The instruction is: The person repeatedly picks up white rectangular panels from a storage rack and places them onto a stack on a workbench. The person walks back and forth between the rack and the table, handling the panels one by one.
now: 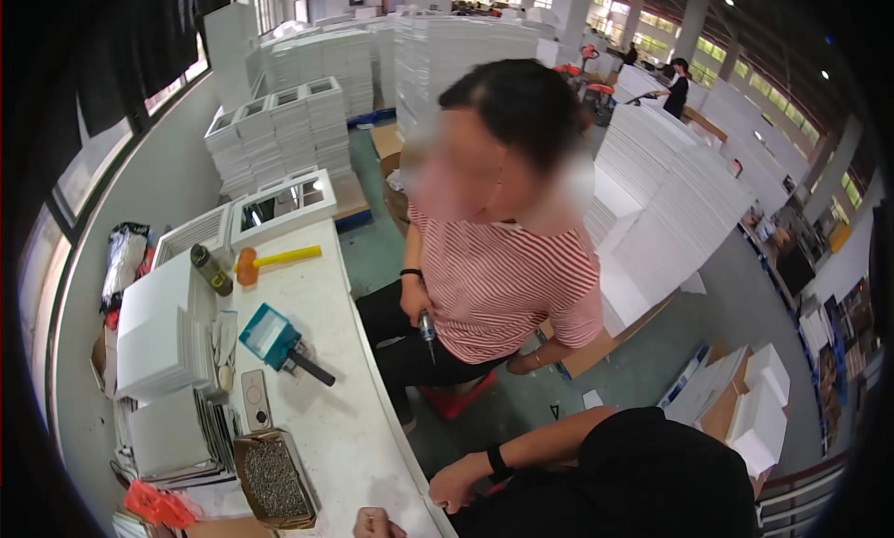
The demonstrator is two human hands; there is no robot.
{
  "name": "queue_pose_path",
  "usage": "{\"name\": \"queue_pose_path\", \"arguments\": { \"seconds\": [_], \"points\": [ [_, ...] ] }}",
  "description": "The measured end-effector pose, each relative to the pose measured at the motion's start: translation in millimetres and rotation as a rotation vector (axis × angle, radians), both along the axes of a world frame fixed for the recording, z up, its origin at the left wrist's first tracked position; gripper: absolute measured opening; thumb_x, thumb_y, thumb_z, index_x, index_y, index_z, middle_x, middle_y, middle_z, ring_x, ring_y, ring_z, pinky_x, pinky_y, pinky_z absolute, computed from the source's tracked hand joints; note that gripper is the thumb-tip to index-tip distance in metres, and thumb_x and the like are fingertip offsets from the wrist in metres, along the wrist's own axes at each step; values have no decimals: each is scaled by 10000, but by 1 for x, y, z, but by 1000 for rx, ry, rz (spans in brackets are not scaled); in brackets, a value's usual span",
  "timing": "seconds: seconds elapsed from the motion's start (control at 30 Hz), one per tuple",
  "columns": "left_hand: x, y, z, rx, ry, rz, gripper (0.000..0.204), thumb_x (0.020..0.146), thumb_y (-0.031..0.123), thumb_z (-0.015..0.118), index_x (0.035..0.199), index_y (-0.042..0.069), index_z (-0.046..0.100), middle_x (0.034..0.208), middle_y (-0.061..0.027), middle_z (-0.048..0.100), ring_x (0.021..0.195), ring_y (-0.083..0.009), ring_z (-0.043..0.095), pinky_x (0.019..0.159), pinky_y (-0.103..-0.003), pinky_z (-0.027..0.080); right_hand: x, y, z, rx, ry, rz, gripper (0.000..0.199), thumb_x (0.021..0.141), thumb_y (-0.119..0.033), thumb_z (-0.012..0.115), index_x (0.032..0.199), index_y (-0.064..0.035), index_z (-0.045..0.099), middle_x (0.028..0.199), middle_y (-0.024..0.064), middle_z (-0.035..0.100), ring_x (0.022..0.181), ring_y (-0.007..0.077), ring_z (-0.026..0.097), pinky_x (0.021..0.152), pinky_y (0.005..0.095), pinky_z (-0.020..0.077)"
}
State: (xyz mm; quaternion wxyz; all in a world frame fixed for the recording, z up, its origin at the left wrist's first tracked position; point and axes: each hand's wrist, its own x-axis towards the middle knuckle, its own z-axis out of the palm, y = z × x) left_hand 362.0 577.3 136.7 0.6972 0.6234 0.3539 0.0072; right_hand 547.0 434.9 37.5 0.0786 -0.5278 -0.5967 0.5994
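At the lower edge, beside the white table [358, 445], my left hand [377, 523] shows only in part, its fingers curled. My right hand [453, 485] is closed near the table's edge, below a black wristband [499, 462]. A small red and dark bit shows beside it; whatever it grips is hidden. Left of my hands sits an open cardboard box of small metal screws [275, 479]. Behind it lie a grey phone-like slab [255, 400] and a teal tray-shaped tool with a black handle [270, 336]. Facing me, a seated person in a striped shirt [503, 277] holds a power screwdriver [426, 329], bit pointing down.
A mallet with a yellow handle [289, 257], a dark bottle [210, 270] and white gloves [224, 338] lie further along the table. White panels [163, 338] are stacked on its left side, above a red plastic bag [158, 504]. Tall white stacks [661, 203] stand behind the person.
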Motion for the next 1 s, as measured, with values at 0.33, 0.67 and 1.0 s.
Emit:
{"name": "queue_pose_path", "arguments": {
  "seconds": [0.33,0.67,1.0],
  "points": [
    [118,-285,-26,154,-208,-1134,336,1061,305,444,1061,31,638,724,-83,674,637,-170,671,604,-314,521,22,-389,-10,-310,-285,-738,258,846,-227,615,773,14,673,728,152,692,658,288,696,590,427,557],
    [192,-463,-160,363,-346,-1912,225,911,230,541,964,63,681,855,-134,700,797,-307,687,745,-392,530,-236,-663,-115,-485,370,-2308,385,936,-328,626,861,46,683,840,133,733,698,228,720,653,345,626],
    [178,-506,-277,269,-146,-2308,273,840,230,578,997,68,733,985,-151,732,976,-340,688,867,-444,524,-437,-546,-178,-794,156,-2731,316,932,-286,642,947,28,680,799,127,699,779,282,708,722,366,563]
  ]
}}
